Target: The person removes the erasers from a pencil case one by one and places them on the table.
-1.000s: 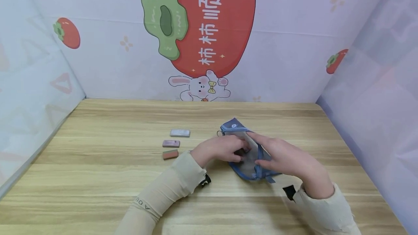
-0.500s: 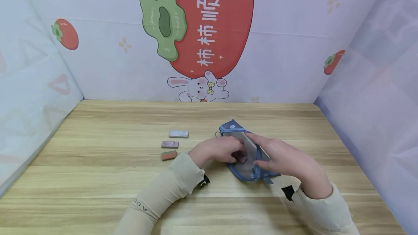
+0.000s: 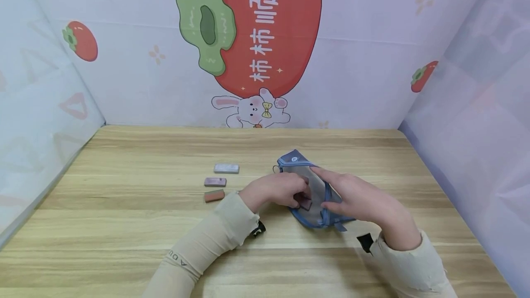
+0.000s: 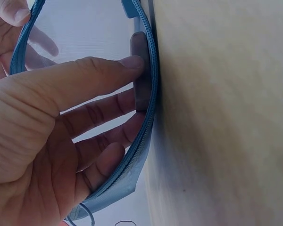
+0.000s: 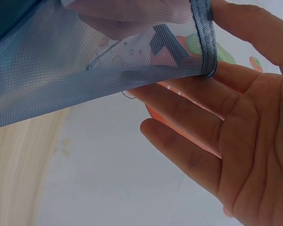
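My left hand (image 3: 276,189) reaches into an unzipped blue-grey mesh pouch (image 4: 85,28) lying on the table. Its thumb and fingers pinch a small dark rectangular block (image 4: 141,96), eraser-like in shape, beside the zipper edge. In the head view this block (image 3: 306,204) is partly covered by the fingers and looks reddish brown. My right hand (image 3: 359,199) holds the opposite zipper edge of the pouch between thumb and fingers, so the mouth stays spread. Seen from the right wrist, the right hand's fingers (image 5: 179,108) lie nearly straight along the outside of the mesh.
Left of the pouch, three small blocks lie in a column: a whitish one (image 3: 226,168), a purplish one (image 3: 215,182) and an orange one with a green side (image 3: 214,196). A wooden table (image 3: 136,243) extends around them, bordered by printed cloth walls (image 3: 364,72).
The left hand has drawn back slightly to the left inside the pouch. The block at its fingertips, hidden a second ago, now shows. The right hand has barely moved.
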### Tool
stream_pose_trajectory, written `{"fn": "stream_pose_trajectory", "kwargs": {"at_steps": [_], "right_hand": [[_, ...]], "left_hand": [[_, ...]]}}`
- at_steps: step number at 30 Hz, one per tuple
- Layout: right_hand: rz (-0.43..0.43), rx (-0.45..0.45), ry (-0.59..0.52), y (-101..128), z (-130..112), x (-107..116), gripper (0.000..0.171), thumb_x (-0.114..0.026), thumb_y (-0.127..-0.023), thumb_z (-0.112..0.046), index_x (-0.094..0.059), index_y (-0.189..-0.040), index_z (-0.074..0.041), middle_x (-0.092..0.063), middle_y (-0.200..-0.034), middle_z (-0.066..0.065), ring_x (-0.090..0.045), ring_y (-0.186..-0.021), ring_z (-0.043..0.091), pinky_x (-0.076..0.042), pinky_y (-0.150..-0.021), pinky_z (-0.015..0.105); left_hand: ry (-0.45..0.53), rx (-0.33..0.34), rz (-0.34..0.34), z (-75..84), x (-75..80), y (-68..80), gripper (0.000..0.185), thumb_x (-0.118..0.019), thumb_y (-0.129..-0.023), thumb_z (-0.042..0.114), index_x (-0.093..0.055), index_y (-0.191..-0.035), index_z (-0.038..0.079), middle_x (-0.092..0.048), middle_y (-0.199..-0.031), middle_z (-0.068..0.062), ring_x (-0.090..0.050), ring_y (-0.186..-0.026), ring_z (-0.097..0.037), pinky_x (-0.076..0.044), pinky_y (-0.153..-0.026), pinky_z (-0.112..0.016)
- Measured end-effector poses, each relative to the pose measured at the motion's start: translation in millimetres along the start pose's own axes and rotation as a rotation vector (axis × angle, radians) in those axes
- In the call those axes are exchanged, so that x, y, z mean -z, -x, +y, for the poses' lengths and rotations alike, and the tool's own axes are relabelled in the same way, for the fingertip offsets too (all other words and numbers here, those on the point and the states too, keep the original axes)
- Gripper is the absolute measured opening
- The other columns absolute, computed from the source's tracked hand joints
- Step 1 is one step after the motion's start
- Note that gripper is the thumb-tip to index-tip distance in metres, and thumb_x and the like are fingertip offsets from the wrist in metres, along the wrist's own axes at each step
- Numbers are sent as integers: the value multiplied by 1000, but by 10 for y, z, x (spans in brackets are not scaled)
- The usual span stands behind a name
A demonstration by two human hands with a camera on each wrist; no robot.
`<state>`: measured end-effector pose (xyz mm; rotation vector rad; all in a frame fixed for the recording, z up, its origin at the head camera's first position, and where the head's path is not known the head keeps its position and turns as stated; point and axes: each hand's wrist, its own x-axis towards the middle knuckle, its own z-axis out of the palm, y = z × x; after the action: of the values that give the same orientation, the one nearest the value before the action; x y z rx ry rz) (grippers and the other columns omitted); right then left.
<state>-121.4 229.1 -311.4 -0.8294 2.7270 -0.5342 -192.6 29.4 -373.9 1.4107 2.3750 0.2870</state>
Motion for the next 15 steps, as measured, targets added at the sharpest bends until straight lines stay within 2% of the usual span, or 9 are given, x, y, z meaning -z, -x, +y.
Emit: {"fn": "stream_pose_trajectory", "kwargs": {"at_steps": [7,8,10,14,15], "right_hand": [[10,14,1,18,0,16,76,-74,-87,-13,-35,-151,1,-60,-136,16,-57,-85,9,-49,-76,26],[7,13,1,21,1,18,76,-74,-87,-13,-34,-151,1,-64,-129,16,-56,-79,8,-48,-73,24],[7,16,6,28,0,19,76,-74,-87,-13,-35,-151,0,-65,-125,14,-53,-74,7,-46,-71,23],[2,17,0,24,-6,19,77,-74,-88,-14,-34,-152,0,-64,-127,15,-54,-73,6,-46,-71,23],[7,19,-1,22,-9,19,77,-74,-88,-14,-34,-152,0,-61,-133,16,-55,-77,7,-47,-72,23]], "left_hand": [[29,-15,-16,28,26,-12,21,-71,-90,10,-74,-110,18,-69,-103,8,-59,-90,-3,-48,-86,-16],[33,-19,-19,36,27,-12,21,-71,-91,10,-74,-110,17,-69,-104,8,-59,-90,-3,-48,-85,-16],[31,-26,-24,48,26,-8,20,-71,-91,11,-74,-110,17,-68,-103,8,-59,-90,-4,-48,-84,-15],[16,-27,-23,52,26,11,18,-72,-91,13,-74,-108,17,-67,-100,8,-58,-87,-4,-46,-79,-14],[12,-30,-20,53,31,17,17,-72,-91,13,-74,-107,17,-66,-99,9,-58,-86,-4,-46,-79,-13]]}}
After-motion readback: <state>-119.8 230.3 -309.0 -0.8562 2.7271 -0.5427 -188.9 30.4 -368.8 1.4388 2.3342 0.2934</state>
